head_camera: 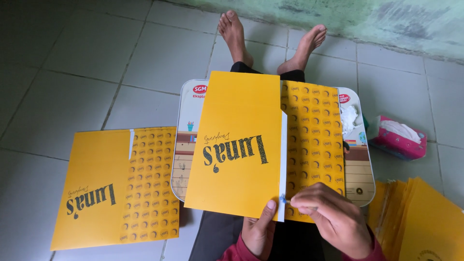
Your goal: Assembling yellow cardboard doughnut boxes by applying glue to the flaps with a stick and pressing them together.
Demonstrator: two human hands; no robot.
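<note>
Head view: my left hand (258,231) pinches the near edge of the yellow folder (237,145) lying on a lap tray (186,140); my right hand (333,217) has its fingers closed on a small blue-tipped stick (285,198) at the white flap. A second folder (116,186) lies on the floor (63,72) at left, a stack of folders (420,217) at right, a pink tissue pack (397,137) beyond it.

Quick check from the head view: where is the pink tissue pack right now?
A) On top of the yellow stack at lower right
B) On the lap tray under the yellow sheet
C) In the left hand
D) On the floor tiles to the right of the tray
D: the pink tissue pack lies on the floor tiles just right of the tray, apart from the yellow stack below it.
</note>
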